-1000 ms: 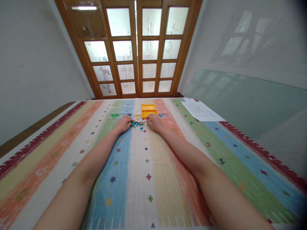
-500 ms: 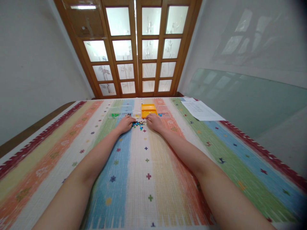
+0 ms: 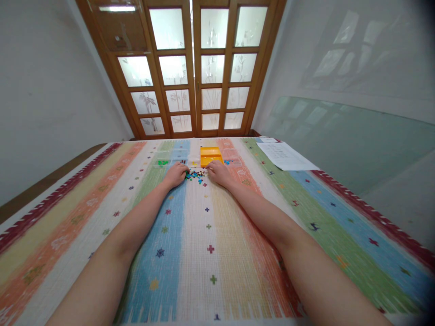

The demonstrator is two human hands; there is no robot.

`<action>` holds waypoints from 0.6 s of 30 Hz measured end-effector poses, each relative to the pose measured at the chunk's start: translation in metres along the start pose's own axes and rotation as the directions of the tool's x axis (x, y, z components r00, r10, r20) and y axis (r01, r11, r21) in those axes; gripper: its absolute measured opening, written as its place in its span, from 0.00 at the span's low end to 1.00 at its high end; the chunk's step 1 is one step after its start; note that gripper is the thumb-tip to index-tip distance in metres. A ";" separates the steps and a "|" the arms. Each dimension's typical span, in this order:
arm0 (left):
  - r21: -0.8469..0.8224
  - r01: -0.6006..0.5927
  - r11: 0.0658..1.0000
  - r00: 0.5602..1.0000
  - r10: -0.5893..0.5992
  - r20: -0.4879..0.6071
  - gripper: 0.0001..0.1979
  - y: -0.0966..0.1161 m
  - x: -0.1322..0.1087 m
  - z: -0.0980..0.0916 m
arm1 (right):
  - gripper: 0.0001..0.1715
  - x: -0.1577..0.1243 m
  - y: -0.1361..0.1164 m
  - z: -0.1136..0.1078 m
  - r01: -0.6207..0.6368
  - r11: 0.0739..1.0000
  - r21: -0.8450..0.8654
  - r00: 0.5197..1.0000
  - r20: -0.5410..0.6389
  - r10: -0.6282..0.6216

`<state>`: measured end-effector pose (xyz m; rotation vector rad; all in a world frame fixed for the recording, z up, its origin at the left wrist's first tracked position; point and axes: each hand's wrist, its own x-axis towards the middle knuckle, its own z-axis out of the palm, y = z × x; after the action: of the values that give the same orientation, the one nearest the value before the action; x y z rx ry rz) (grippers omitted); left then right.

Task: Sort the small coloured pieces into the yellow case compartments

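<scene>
Both my arms stretch far out over a striped, many-coloured cloth (image 3: 210, 235). My left hand (image 3: 176, 174) rests at the left edge of a small heap of tiny coloured beads (image 3: 196, 174), fingers curled and pinched at the heap; what they hold is too small to see. My right hand (image 3: 218, 171) lies at the heap's right edge, fingers also curled toward the beads. Just beyond the heap stands an orange tray (image 3: 210, 156). Clear small boxes flank it, one with green pieces (image 3: 162, 162) on the left and one with blue pieces (image 3: 231, 161) on the right.
A white printed sheet of paper (image 3: 284, 156) lies at the far right of the cloth. Wooden doors with frosted glass panes (image 3: 193, 68) stand behind the table. A glass pane (image 3: 356, 145) leans along the right wall.
My left hand slid slightly right into the heap, then eased back a little. The right hand has hardly moved. The view has tilted a touch.
</scene>
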<state>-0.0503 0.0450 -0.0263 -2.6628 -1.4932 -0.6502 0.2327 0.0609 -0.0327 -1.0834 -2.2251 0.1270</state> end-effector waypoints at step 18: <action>0.044 0.070 0.997 0.997 -0.072 0.036 0.21 -0.007 0.000 0.004 | 0.16 -0.001 -0.001 -0.006 -0.073 0.994 -0.083 0.993 0.084 0.080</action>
<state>-0.0545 0.0499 -0.0309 -2.6160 -1.5987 -0.5686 0.2357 0.0589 -0.0283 -1.2284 -2.2835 0.1215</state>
